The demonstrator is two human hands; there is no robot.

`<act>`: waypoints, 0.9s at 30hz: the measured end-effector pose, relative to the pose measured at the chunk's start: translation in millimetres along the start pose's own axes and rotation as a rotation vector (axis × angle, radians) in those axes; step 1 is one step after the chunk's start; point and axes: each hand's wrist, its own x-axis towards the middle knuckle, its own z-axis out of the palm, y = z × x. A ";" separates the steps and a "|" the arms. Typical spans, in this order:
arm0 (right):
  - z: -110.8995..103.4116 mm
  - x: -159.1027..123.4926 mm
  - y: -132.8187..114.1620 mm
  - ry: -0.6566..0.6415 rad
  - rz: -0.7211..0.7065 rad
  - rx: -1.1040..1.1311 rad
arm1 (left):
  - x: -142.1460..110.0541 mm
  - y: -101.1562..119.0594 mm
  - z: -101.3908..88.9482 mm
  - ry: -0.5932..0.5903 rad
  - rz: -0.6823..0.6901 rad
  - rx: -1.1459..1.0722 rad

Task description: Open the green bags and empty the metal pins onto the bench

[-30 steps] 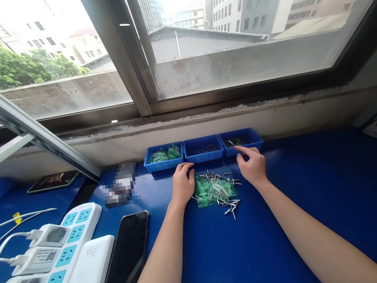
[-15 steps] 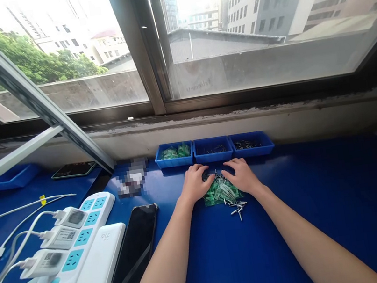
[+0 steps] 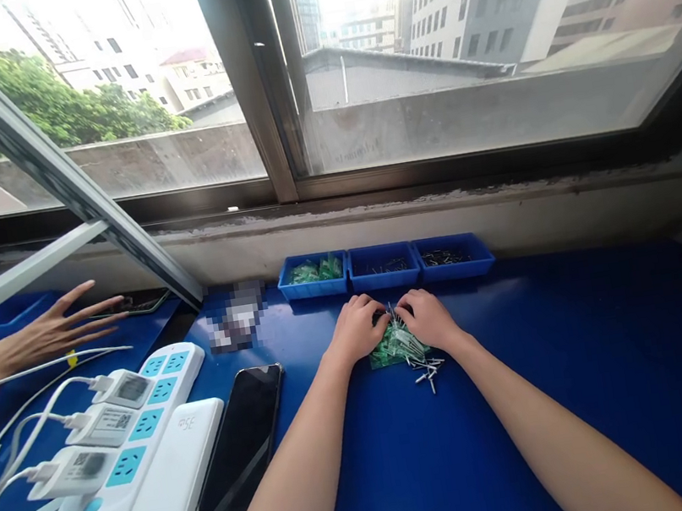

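Note:
My left hand [image 3: 357,330] reaches over the left side of a heap of small green plastic bags [image 3: 387,351], its fingers curled in toward the thumb. Opposite it, my right hand [image 3: 433,320] bends its fingers down at the heap's far right side. Thin silver pins, which look like blind rivets [image 3: 427,369], lie on the bags and spill toward me. A few pins stick up between the fingertips of both hands. What the fingertips grip is too small and covered to make out.
Three joined blue bins [image 3: 387,281] stand behind the heap, with green bags in the left one and metal pins in the others. A black phone [image 3: 241,445], a white power bank [image 3: 170,486] and a power strip [image 3: 148,425] lie left. Another person's hand [image 3: 63,327] reaches in from the left.
My hands have drawn closer together over the heap, and their fingers have curled in more. Another person's spread hand has come into view at the far left.

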 end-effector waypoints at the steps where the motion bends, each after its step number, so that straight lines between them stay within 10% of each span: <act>1: -0.4 0.1 0.2 -0.003 -0.001 0.003 | 0.5 -0.4 0.1 -0.006 0.004 -0.005; 15: -0.4 1.9 1.5 -0.002 0.013 -0.010 | 4.9 -5.2 1.4 -0.030 0.022 -0.080; 27: -12.9 -4.0 -12.8 0.182 0.035 0.400 | 5.9 16.8 -1.9 0.048 0.053 -0.061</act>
